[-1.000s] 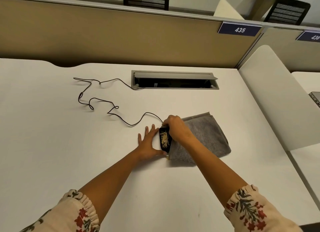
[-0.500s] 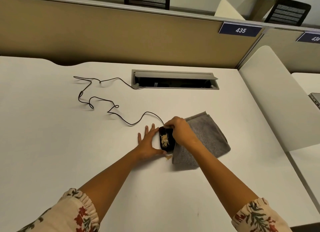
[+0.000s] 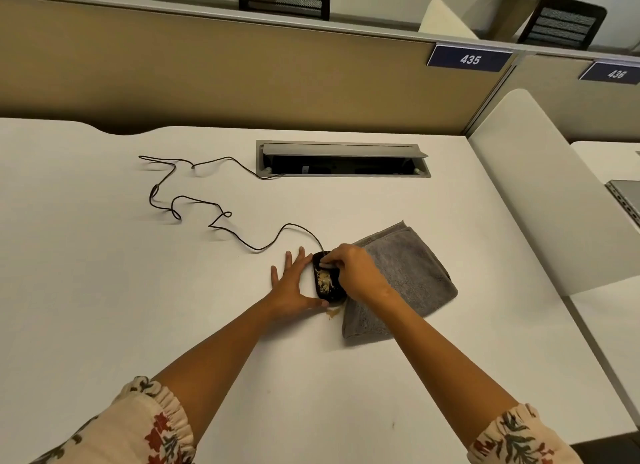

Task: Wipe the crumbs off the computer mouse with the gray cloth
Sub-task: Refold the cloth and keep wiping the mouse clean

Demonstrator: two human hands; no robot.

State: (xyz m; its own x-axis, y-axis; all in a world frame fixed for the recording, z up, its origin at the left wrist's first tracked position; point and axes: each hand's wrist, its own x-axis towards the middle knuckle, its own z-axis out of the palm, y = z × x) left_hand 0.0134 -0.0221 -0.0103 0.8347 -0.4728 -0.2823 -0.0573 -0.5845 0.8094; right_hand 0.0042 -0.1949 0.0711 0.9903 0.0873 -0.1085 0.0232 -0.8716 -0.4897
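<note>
A white desk (image 3: 104, 308) fills the view, backed by a tan partition (image 3: 207, 83) with a cable tray (image 3: 343, 159) let into the top near it. The gray cloth (image 3: 408, 276) lies folded flat on the desk, just right of the mouse and touching it, untouched by either hand, so the wiping has evidently not begun. A thin black cord (image 3: 214, 218) snakes from the tray to the mouse; its slack leaves the mouse free to turn.

The left hand (image 3: 294, 287) lies flat and spread wide on the desk, holding nothing, its thumb side pressed along the mouse's left edge, likely to stop it sliding. The right hand (image 3: 356, 273) curls over the mouse's far right side with fingers narrowed on its front, seemingly steadying or tilting it; whether it truly grips cannot be told.

The mouse (image 3: 327, 282) sits between the two hands, its black top smeared with pale crumbs (image 3: 325, 278). A few more crumbs lie on the desk just below it, beside the cloth's near corner.
</note>
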